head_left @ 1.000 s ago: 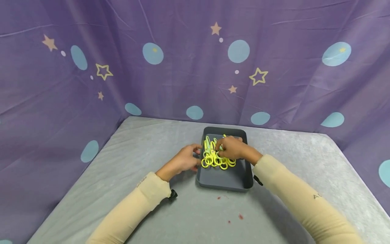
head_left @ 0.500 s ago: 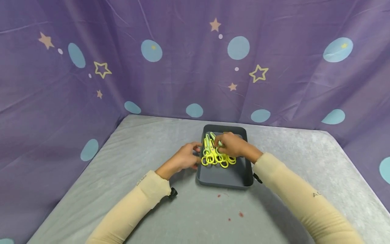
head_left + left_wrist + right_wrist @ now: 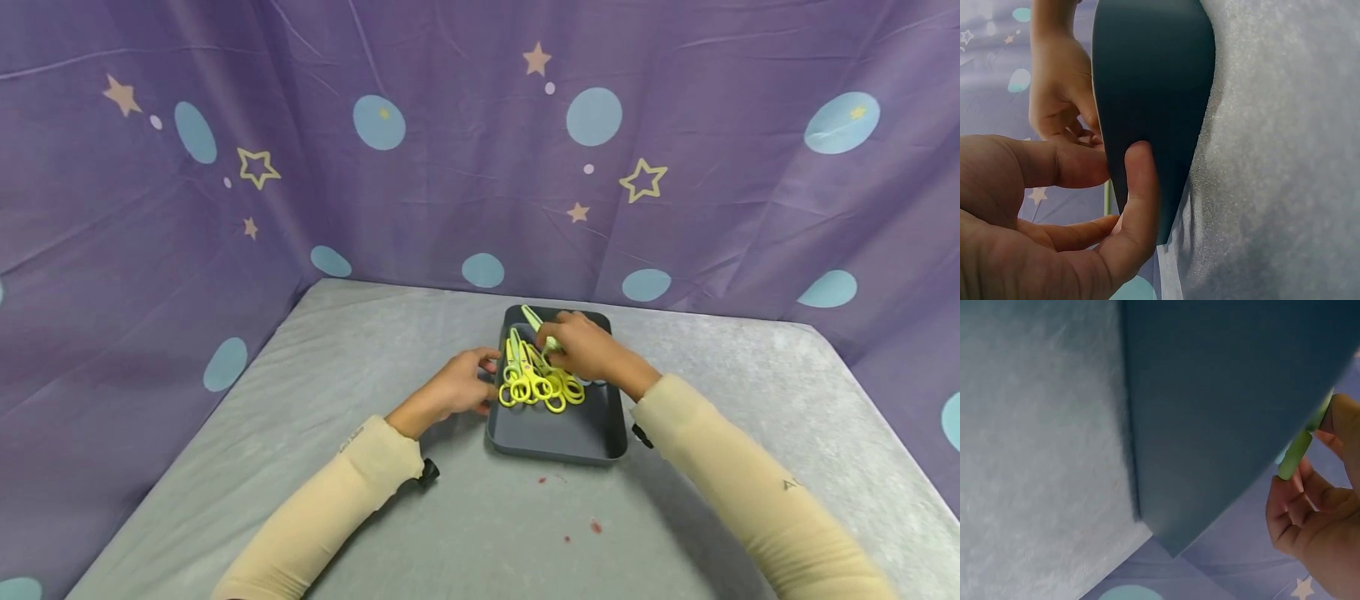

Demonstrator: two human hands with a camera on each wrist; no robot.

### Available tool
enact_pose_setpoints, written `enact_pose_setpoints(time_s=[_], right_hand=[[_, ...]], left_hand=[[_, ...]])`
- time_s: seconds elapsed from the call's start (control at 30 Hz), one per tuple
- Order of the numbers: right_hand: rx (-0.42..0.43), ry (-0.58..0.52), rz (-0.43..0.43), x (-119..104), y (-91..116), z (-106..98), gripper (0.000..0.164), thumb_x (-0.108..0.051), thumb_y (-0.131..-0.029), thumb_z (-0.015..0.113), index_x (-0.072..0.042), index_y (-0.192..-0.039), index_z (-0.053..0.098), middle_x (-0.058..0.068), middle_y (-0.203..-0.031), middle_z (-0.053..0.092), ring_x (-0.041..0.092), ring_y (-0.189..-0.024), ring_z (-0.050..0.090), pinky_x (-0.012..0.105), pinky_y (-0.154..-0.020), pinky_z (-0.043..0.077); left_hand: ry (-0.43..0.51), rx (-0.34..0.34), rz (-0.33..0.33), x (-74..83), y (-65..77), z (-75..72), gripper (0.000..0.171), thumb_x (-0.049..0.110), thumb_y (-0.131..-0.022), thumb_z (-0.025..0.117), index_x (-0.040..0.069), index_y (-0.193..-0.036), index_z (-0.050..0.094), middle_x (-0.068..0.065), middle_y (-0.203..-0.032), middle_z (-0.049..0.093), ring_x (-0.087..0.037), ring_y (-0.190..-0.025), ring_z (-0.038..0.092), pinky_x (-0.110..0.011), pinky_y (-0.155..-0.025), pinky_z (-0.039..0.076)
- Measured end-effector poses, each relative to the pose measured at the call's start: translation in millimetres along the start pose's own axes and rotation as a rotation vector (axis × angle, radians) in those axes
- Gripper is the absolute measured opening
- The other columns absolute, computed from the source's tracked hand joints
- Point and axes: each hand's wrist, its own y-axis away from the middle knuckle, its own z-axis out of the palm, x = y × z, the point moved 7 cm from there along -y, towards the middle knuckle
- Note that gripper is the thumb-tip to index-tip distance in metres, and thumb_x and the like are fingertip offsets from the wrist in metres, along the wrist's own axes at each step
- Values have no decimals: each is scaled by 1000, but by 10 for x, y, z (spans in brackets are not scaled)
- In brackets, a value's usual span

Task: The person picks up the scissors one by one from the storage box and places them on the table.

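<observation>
A dark grey tray [image 3: 555,437] holds several yellow and light-green scissors [image 3: 528,383], lying in a heap toward its left side. My right hand [image 3: 583,346] is over the tray and pinches a pair of light-green scissors [image 3: 532,317], whose pointed end sticks out toward the far left. In the right wrist view a green part [image 3: 1295,455] of that pair shows between thumb and fingers. My left hand [image 3: 456,385] touches the tray's left wall from outside. The left wrist view has one fingertip on the outer wall [image 3: 1154,75] and another finger at the rim.
A light grey cloth [image 3: 480,517] covers the table, with a few small red marks [image 3: 596,527] in front of the tray. Behind and to the left hangs a purple curtain [image 3: 450,192] with stars and blue spots.
My right hand has moved slightly away and to the right with the light-green scissors, and their tip now reaches the tray's far rim. My left hand stays at the tray's left wall.
</observation>
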Motion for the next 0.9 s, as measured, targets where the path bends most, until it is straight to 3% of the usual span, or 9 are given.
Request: enact_pose_setpoints(time_s=[0.3, 0.47, 0.9], right_hand=[[96, 151, -18, 69, 94, -118, 22, -6, -93, 72, -8, -114, 75, 15, -104, 65, 31, -90, 57, 45, -77, 49], [163, 216, -17, 150, 183, -199, 21, -5, -90, 74, -6, -111, 75, 18, -102, 64, 34, -83, 54, 44, -69, 46], [238, 270, 182, 586, 454, -388, 23, -4, -91, 71, -5, -115, 73, 22, -103, 60, 40, -83, 51, 50, -60, 45]], left_hand=[[12, -3, 10, -4, -4, 2, 71, -9, -88, 61, 2, -155, 41, -18, -135, 49, -26, -75, 66, -41, -67, 64], [10, -1, 2, 3, 0, 8, 72, -9, -88, 62, 3, -155, 41, -18, -135, 49, -28, -78, 66, -40, -67, 64], [12, 3, 3, 26, 14, 8, 73, -11, -87, 61, 2, -156, 40, -19, -135, 49, -26, -74, 65, -40, -66, 64]])
